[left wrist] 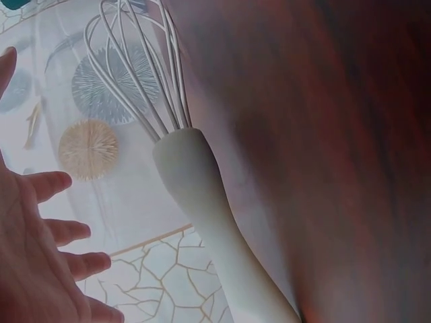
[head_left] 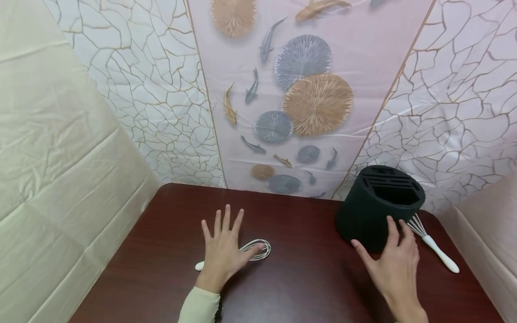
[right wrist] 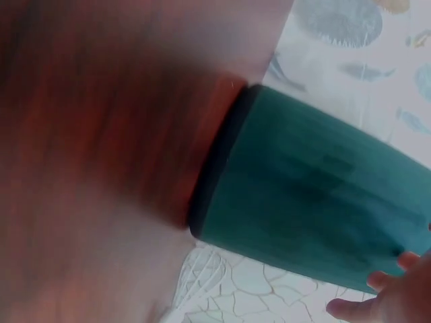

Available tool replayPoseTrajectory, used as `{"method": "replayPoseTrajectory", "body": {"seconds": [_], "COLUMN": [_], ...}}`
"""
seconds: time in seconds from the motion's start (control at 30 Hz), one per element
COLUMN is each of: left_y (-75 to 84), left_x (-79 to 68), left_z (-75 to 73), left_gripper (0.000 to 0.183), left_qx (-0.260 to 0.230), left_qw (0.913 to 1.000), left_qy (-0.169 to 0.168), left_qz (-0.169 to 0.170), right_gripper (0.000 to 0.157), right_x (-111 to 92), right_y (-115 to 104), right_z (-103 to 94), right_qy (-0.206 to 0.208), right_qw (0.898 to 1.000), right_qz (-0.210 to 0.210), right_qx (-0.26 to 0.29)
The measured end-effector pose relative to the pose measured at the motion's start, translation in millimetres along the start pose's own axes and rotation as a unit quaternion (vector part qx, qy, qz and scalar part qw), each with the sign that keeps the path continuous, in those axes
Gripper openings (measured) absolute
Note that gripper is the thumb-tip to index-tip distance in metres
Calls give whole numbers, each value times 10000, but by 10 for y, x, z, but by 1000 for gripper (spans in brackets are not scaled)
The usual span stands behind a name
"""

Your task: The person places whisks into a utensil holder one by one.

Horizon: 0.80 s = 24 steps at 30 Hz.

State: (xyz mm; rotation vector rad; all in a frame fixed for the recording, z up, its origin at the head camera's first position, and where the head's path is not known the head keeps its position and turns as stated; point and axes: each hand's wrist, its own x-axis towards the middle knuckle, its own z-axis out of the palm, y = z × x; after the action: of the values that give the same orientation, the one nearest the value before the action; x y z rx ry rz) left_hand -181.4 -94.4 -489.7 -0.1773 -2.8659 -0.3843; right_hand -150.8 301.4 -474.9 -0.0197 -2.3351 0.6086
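My left hand (head_left: 222, 258) is spread with straight fingers above a small white-handled whisk (head_left: 267, 250) lying on the table, partly covering it. In the left wrist view this whisk (left wrist: 195, 175) stands close beside the palm, apart from the fingers. At the right, my right hand (head_left: 393, 269) has its thumb and fingers spread at the near side of a dark green utensil holder (head_left: 361, 220) with a slotted top. The fingertips overlap the holder (right wrist: 310, 188) in the right wrist view; whether they touch it I cannot tell.
A second white-handled whisk (head_left: 441, 255) lies right of the holder, its wire end partly hidden behind it. The dark red-brown table (head_left: 299, 278) ends at a patterned cloth backdrop (head_left: 169, 112). Pale cloth panels (head_left: 60, 179) flank both sides.
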Motion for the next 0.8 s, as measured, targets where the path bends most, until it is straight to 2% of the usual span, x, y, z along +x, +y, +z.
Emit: {"method": "replayPoseTrajectory", "body": {"seconds": [0.17, 0.43, 0.67, 0.8], "left_y": [11, 50, 124, 171], "left_x": [11, 8, 40, 65], "left_z": [30, 45, 46, 46], "left_gripper": [116, 120, 122, 122], "left_qx": [77, -34, -332, -731], "left_qw": [10000, 10000, 9991, 9968], "left_qy": [21, 58, 180, 226], "left_qz": [25, 42, 184, 240], "right_gripper": [117, 123, 119, 112], "right_x": [102, 280, 467, 585], "right_y": [89, 231, 350, 420], "right_z": [-92, -169, -246, -282], "right_qy": [182, 77, -523, -743], "right_qw": [9993, 9937, 9785, 9746], "right_qz": [291, 997, 1611, 1486], "right_qx": [153, 515, 1180, 1503]}}
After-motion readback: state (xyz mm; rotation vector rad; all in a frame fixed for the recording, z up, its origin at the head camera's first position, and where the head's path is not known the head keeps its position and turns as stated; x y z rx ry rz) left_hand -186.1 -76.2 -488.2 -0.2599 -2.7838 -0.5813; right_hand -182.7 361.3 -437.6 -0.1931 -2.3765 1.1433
